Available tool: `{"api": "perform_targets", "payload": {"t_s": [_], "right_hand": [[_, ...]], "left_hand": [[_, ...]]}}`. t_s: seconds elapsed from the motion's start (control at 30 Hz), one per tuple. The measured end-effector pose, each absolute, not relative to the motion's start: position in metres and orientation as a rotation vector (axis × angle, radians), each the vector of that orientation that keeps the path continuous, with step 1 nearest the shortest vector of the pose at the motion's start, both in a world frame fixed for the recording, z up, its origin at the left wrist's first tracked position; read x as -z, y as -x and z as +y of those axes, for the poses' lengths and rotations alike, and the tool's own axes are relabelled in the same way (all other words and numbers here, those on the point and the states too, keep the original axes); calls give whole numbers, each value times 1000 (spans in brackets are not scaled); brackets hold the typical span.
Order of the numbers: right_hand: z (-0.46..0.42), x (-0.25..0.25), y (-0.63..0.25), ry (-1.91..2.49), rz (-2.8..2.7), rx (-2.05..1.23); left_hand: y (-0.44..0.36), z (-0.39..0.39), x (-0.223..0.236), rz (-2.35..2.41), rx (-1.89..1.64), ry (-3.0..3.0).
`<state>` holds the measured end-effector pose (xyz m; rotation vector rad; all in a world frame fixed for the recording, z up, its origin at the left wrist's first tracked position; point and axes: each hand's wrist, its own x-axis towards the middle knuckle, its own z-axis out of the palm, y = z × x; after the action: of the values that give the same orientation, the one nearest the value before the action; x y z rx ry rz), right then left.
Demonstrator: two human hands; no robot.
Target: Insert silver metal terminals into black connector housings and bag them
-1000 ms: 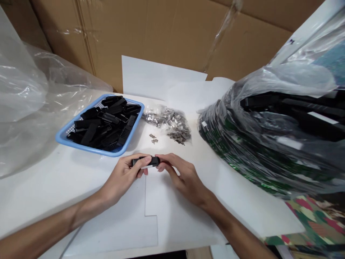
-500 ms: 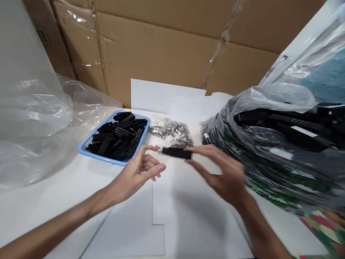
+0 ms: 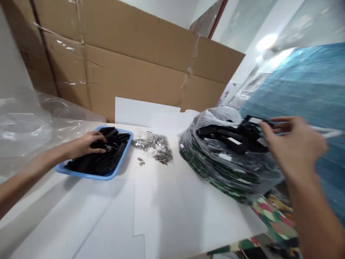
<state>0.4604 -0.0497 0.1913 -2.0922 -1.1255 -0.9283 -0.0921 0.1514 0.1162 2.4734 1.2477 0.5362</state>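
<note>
Hands at two stations, a worktop [image 3: 172, 216] between them. Half a second earlier both hands met over one block at the centre; now they have parted, the left hand [image 3: 90, 144] to the basket [image 3: 107, 177] near the worktop's left back corner, the right hand [image 3: 296, 144] to the bag [image 3: 212, 171] at its right edge. This suggests handling of the earlier block at the centre has ended. The right hand, blurred, appears to pinch the end of a block [image 3: 254, 120] at the bag's mouth, above more blocks. The left hand bends over dark parts [image 3: 88, 163] inside the basket; whether it grips one cannot be told. Toward the worktop's back edge, a pouch [image 3: 155, 145] of metal clips lies beside the basket, two loose clips [image 3: 141, 161] just in front. Behind stand a white sheet [image 3: 145, 111] and cardboard [image 3: 129, 64]; clear plastic [image 3: 24, 118] hangs at left, blue sheeting [image 3: 304, 79] and a bright lamp [image 3: 266, 42] at right.
</note>
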Motion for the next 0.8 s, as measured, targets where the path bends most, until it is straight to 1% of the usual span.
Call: {"api": "perform_targets", "payload": {"t_s": [0.1, 0.2, 0.37, 0.47, 0.53, 0.6, 0.7, 0.8], "right_hand": [[-39, -212, -446, 2289, -1039, 676], [-36, -222, -446, 2342, -1105, 547], [-38, -224, -455, 2365, -1146, 517], [-42, -220, -447, 2332, -1101, 646], [-46, -213, -437, 2239, -1087, 793], [-52, -202, -425, 2081, -1198, 851], [-66, -181, -411, 1978, -1491, 771], [-78, -164, -407, 2022, -1575, 757]], "left_hand": [[93, 152, -110, 1246, -631, -2467], [94, 155, -110, 1254, -668, -2455], [84, 133, -130, 1286, -801, -2442], [57, 93, -136, 1172, -881, -2326], [33, 58, -131, 1007, -811, -2217], [9, 25, -118, 845, -639, -2116], [-15, -9, -92, 729, -414, -1975], [-22, -19, -65, 709, -314, -1896]]}}
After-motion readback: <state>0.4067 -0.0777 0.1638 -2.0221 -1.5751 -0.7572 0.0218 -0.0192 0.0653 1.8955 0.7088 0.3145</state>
